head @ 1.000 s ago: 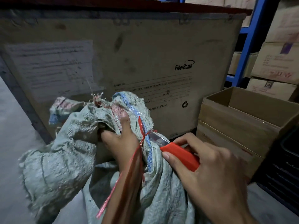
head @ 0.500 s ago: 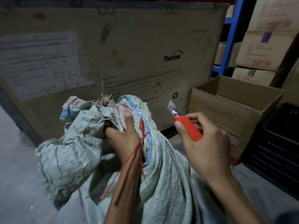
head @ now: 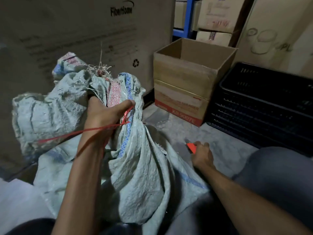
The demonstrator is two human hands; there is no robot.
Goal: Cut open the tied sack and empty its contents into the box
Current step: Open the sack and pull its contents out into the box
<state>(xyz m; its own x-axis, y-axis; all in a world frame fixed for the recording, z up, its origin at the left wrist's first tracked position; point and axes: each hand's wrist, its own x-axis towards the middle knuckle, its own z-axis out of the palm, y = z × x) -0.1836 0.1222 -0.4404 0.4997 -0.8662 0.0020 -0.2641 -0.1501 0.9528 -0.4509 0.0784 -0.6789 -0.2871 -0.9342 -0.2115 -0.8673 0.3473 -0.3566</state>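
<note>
Head view: sack (head: pixel 138 175), grey-green woven w/ blue-checked stripe, is seen slumped on the floor (head: pixel 225 150) btwn the person's legs. Its gathered neck is gripped by the left hand (head: pixel 105 114), fingers closed round the fabric; fingertips are buried in the folds, so not visible. Red string (head: pixel 94 131) is seen at the neck, one strand lying across the left wrist; whether it's cut or tied can't be told. Frayed threads are visible at the sack top. Right hand (head: pixel 201 155) is held low on the floor right of the sack, clenched on a red cutter (head: pixel 192 147); only the front end shows, the blade is blurred. Open cardboard box (head: pixel 184 92) stands behind, well apart from the sack; its inside is mostly hidden. Black crates (head: pixel 264 109) are stacked just beside it, dark, detail hard to read. Large carton (head: pixel 84 31) behind, print blurred except "FiberHome".
</note>
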